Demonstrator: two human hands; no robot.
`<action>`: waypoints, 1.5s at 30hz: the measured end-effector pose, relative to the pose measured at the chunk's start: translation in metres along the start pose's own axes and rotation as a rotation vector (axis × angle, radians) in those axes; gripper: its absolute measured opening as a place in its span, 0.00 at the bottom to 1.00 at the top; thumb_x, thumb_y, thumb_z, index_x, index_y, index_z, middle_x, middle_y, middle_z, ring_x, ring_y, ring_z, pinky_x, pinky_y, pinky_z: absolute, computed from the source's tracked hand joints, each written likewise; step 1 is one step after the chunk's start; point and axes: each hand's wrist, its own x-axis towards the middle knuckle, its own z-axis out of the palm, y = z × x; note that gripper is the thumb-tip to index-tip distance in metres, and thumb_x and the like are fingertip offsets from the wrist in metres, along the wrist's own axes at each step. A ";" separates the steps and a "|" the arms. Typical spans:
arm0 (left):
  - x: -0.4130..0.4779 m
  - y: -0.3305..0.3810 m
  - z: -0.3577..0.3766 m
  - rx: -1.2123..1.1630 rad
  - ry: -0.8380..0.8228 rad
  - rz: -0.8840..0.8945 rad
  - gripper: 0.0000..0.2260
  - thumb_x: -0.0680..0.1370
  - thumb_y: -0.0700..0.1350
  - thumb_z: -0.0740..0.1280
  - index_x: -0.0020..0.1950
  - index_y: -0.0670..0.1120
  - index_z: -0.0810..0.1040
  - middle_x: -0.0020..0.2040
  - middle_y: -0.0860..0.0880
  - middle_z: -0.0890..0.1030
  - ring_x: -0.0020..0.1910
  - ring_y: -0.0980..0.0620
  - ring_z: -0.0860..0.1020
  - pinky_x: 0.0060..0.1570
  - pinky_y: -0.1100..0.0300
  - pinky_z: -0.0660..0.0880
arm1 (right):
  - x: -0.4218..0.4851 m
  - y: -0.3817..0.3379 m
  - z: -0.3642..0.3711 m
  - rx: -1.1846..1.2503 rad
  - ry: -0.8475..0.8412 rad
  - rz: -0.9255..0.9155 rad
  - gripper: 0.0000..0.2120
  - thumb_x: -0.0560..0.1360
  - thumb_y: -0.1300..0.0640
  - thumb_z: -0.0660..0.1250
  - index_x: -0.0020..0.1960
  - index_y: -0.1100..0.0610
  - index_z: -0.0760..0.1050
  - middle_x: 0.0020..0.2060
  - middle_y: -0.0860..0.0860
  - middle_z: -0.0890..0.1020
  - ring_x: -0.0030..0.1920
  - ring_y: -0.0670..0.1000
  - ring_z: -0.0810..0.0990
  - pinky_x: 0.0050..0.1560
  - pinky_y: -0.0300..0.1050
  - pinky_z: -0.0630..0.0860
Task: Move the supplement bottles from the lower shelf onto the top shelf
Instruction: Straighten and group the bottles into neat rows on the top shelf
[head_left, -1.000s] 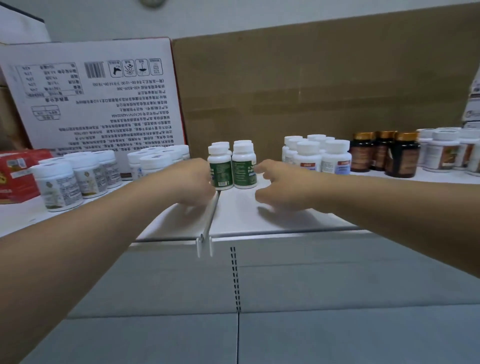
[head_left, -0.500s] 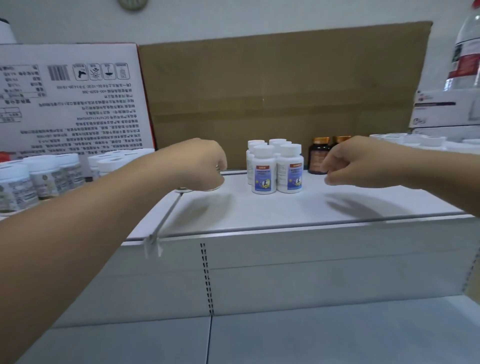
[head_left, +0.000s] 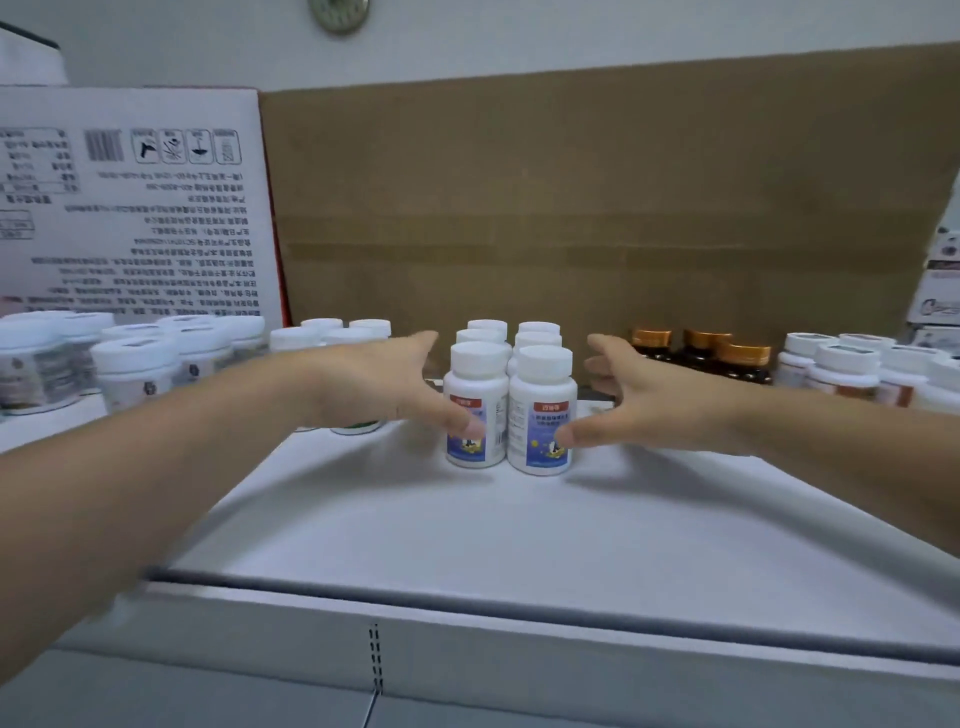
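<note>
A cluster of several white supplement bottles with blue labels (head_left: 475, 395) stands in two rows in the middle of the white shelf (head_left: 467, 530). My left hand (head_left: 374, 384) lies along the cluster's left side with fingers stretched out, and its thumb touches the front-left bottle. On the other side my right hand (head_left: 649, 400) mirrors it, fingers extended, thumb tip against the front-right bottle (head_left: 543, 410). Neither hand is curled round a bottle.
Larger white jars (head_left: 135, 369) crowd the shelf's left. Green-labelled bottles (head_left: 358, 427) peek from under my left hand. Amber bottles with gold caps (head_left: 727, 358) and more white bottles (head_left: 841, 369) stand to the right. A printed carton (head_left: 130, 218) and brown cardboard (head_left: 571, 208) back the shelf.
Both hands left the green-labelled bottles and moved right to the blue-labelled cluster. They went from curled fists to open, now bracketing the cluster.
</note>
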 end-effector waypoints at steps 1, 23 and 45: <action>0.006 -0.010 0.005 -0.064 -0.012 0.005 0.58 0.50 0.68 0.82 0.75 0.57 0.60 0.73 0.58 0.71 0.72 0.55 0.71 0.71 0.51 0.68 | 0.006 0.003 0.001 0.012 -0.033 -0.010 0.70 0.50 0.31 0.77 0.79 0.45 0.39 0.78 0.45 0.55 0.75 0.47 0.60 0.73 0.50 0.63; 0.016 -0.007 0.024 -0.202 -0.109 0.248 0.55 0.57 0.59 0.80 0.76 0.64 0.50 0.63 0.68 0.76 0.63 0.64 0.77 0.66 0.55 0.73 | 0.030 0.014 0.029 0.273 -0.052 -0.302 0.61 0.56 0.41 0.76 0.77 0.41 0.40 0.59 0.16 0.62 0.62 0.24 0.66 0.54 0.24 0.69; 0.019 -0.007 0.030 -0.241 -0.042 0.304 0.57 0.56 0.58 0.79 0.77 0.63 0.49 0.59 0.71 0.77 0.61 0.66 0.77 0.66 0.57 0.73 | 0.031 0.011 0.033 0.311 0.004 -0.305 0.58 0.55 0.42 0.76 0.72 0.35 0.41 0.53 0.13 0.63 0.59 0.27 0.72 0.53 0.29 0.74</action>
